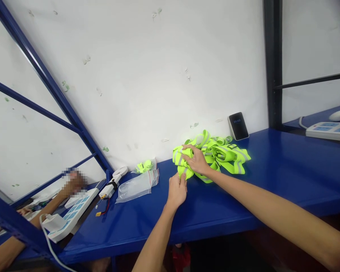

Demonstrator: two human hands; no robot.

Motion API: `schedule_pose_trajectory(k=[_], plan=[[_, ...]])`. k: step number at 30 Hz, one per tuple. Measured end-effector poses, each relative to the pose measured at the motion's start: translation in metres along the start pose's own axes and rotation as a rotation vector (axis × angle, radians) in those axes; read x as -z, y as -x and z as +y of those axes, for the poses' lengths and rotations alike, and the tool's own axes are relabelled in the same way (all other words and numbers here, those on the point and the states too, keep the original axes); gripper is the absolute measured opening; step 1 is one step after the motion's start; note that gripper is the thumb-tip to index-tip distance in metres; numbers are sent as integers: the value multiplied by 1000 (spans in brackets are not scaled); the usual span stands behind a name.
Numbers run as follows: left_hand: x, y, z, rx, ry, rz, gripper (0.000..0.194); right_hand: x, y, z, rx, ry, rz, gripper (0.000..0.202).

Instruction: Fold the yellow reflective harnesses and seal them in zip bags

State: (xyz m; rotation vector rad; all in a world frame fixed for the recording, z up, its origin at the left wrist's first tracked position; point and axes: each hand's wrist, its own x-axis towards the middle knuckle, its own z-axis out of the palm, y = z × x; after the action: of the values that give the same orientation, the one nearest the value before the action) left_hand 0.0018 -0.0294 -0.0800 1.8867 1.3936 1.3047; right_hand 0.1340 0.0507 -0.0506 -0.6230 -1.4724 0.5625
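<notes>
A bundle of neon yellow-green reflective straps [184, 160] with grey stripes is between my hands, just above the blue tabletop. My left hand [177, 192] pinches its lower end. Over its upper right side, my right hand [197, 160] curls its fingers around the folded strap. More of the same straps lie in a loose heap [229, 155] right behind and beside my right hand, some looped, some flat. Whether the bundle joins the heap is hidden by my right hand.
Clear plastic zip bags [138, 186] lie to the left, one with a neon piece [144, 166] inside. A small white fan [120, 172], a wired battery pack [106, 192] and a power strip [76, 213] stand farther left. A phone-like device [238, 126] leans against the wall. Another person's arm [49, 206] reaches in at left.
</notes>
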Motion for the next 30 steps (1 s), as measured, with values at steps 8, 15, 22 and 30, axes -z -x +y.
schedule_pose_trajectory(k=[8, 15, 22, 30], plan=[[15, -4, -1, -10, -133, 88, 41, 4, 3, 1, 442, 179, -312, 24], [9, -17, -20, 158, 322, 187, 35, 7, 10, 1, 665, 269, -527, 38], [21, -22, -21, 208, 287, 290, 24, 0, 20, -16, 593, 249, -527, 56], [49, -10, -5, -63, -353, 98, 34, -14, 20, -5, 691, 422, -513, 44]])
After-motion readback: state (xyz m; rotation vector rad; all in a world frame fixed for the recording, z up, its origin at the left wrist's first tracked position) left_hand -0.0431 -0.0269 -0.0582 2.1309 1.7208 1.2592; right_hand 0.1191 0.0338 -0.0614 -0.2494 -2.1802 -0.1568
